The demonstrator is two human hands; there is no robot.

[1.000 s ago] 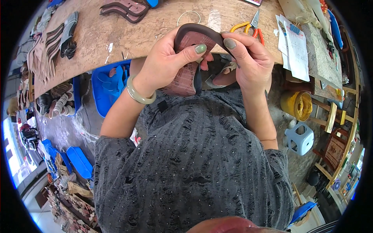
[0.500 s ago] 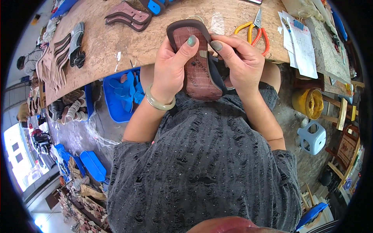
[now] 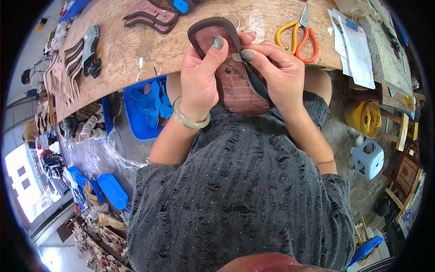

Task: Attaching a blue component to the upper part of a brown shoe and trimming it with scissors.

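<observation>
A reddish-brown shoe sole with a dark brown rim is held up over the near edge of the workbench. My left hand is closed around its left side, thumb pressed on the upper face. At the opposite edge, the thumb and fingers of my right hand pinch beside a small pale tab. A dark strap-like piece runs along that edge below the pinch; what lies between the right fingertips is partly hidden. Behind my right hand lie scissors with yellow and red handles.
More soles and grey-brown strips lie on the wooden bench. A blue bin of blue pieces stands below its edge. Papers sit at the right, above a yellow bucket and a light-blue stool.
The sole has tilted, its top going slightly left and its lower end right. My right fingers have shifted along the edge, and one fingertip now shows behind it.
</observation>
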